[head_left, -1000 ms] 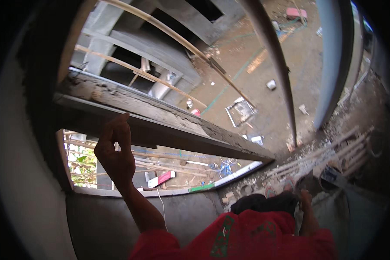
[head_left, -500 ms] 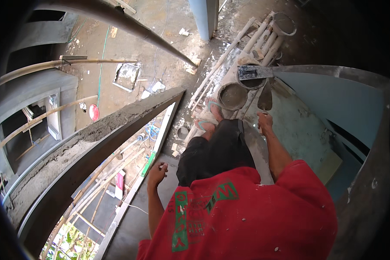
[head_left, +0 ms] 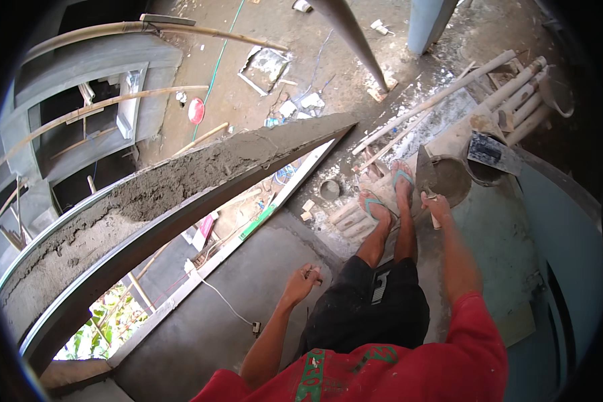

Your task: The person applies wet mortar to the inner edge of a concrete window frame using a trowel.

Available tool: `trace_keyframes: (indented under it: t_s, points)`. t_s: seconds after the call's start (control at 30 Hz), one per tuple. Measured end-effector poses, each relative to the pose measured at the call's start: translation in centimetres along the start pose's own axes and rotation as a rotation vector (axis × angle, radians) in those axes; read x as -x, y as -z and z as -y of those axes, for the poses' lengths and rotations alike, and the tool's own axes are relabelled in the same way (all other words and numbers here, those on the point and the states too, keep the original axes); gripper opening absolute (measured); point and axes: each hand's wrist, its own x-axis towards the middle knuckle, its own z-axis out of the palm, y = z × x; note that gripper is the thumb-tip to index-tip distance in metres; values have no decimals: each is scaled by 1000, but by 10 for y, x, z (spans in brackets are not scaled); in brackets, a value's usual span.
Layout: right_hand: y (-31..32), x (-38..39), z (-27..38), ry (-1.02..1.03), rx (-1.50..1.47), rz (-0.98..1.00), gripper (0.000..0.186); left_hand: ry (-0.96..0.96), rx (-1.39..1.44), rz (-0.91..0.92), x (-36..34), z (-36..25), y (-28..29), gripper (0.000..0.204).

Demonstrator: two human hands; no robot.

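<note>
My right hand (head_left: 434, 209) grips the handle of a pointed trowel (head_left: 425, 173), its blade over a bucket of grey mortar (head_left: 454, 191) by my sandalled feet. Beside that bucket stands another bucket with a rectangular float (head_left: 490, 154) across it. My left hand (head_left: 301, 281) hangs low beside my dark shorts, fingers curled; what is in them, if anything, I cannot make out. To the left a long ledge (head_left: 147, 201) carries rough grey mortar along its top, with a metal straightedge along its edge.
I stand on bamboo poles and boards (head_left: 355, 221) by a grey slab (head_left: 241, 268). Past the ledge is an opening down to a littered ground (head_left: 201, 53), with bamboo scaffold (head_left: 94, 107). Upright poles (head_left: 348, 40), a blue column (head_left: 427, 20) and a pale blue wall (head_left: 563, 241) surround me.
My left hand has come down from the ledge to beside my shorts. The view has swung toward my feet and the buckets. The trowel blade now lies over the mortar bucket.
</note>
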Motion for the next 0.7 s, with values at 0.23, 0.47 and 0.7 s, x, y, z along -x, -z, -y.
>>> trace_keyframes:
  t_s: [0.23, 0.47, 0.7]
  points:
    - [19, 11, 20, 24, 345, -304, 56, -12, 155, -42, 22, 31, 5, 32]
    - [-15, 171, 114, 245, 295, -265, 53, -127, 162, -114, 26, 58, 11, 33]
    - [-24, 352, 251, 542, 401, -166, 42, -446, 201, -352, 23, -47, 30, 44]
